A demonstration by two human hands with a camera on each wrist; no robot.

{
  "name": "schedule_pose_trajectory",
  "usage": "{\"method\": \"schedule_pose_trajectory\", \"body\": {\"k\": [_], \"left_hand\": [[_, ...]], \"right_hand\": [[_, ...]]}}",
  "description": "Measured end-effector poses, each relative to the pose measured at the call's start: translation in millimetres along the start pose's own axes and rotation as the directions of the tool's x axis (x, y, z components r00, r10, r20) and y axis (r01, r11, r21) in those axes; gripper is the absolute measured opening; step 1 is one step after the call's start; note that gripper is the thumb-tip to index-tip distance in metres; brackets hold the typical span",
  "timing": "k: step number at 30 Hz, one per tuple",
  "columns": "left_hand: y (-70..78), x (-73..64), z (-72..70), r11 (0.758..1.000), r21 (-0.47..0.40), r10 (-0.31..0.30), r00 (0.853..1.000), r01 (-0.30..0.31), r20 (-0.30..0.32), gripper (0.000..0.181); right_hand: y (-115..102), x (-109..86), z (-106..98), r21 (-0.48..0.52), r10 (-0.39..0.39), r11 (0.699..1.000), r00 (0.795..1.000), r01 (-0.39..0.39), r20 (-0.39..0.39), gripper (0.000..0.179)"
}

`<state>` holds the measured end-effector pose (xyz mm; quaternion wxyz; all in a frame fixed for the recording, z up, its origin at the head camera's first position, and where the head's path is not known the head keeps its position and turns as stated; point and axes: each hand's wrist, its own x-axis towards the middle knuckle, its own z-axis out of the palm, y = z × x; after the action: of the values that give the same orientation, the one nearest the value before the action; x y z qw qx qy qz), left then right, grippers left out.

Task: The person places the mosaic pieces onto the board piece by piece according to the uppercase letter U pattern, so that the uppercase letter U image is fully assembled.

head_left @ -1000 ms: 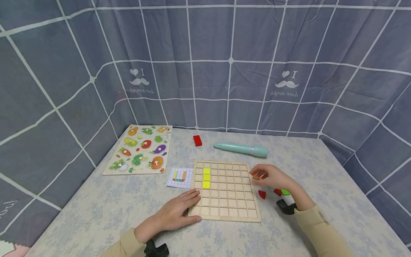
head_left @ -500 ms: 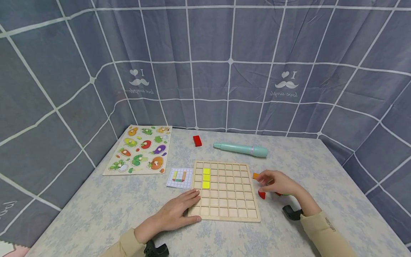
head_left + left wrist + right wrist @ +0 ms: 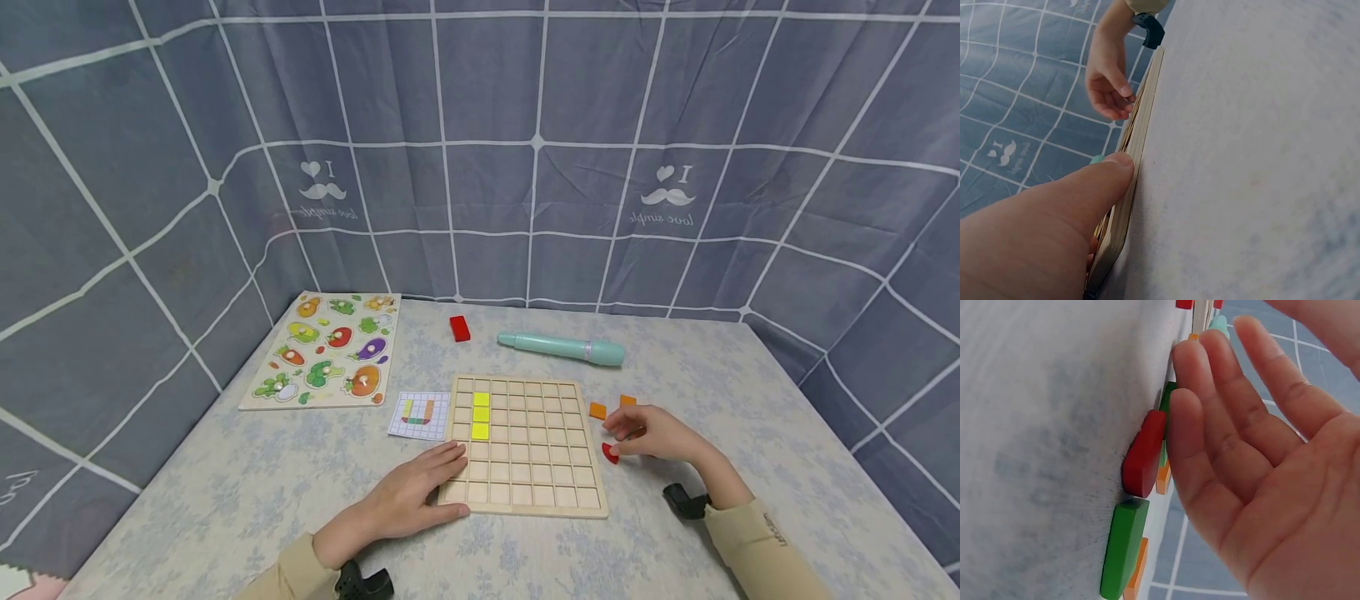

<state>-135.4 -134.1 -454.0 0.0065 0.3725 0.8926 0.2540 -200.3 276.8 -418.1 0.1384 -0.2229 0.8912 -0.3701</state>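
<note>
My left hand [image 3: 420, 492] lies flat over the near left corner of a wooden grid board [image 3: 540, 475], its thumb [image 3: 1100, 187] along the board's edge. Three yellow squares [image 3: 481, 416] form a column in the grid. To the right of the board, my right hand [image 3: 660, 435] hovers low with loosely bent fingers. Nothing shows between them in the right wrist view. Close to its thumb is a red wedge-shaped piece [image 3: 608, 454], and two orange squares [image 3: 597, 411] lie just beyond. Red [image 3: 1143, 456] and green [image 3: 1124, 550] blocks lie beside the fingers, mostly hidden from the head view.
A card with a grid pattern [image 3: 401, 427] touches or nearly touches the board's left side. Behind are a red rectangular block [image 3: 460, 328] and a teal pen-like tube [image 3: 558, 346]. A vegetable puzzle board [image 3: 352, 367] lies at the back left, before a curtain [image 3: 495, 192].
My right hand has let go of an orange piece beside the board and drawn back rightward. Two orange squares now show there. The left hand stays still.
</note>
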Motion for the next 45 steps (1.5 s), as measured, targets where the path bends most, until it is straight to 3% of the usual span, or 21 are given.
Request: {"method": "schedule_pose_trajectory", "body": {"k": [45], "left_hand": [[-0.7,-0.2,0.3,1.0,-0.012,-0.009,1.0,0.009,0.005,0.068]], "right_hand": [[5.6,-0.8,7.8,-0.027,0.001,1.0,1.0,0.0,0.021,0.026]]}}
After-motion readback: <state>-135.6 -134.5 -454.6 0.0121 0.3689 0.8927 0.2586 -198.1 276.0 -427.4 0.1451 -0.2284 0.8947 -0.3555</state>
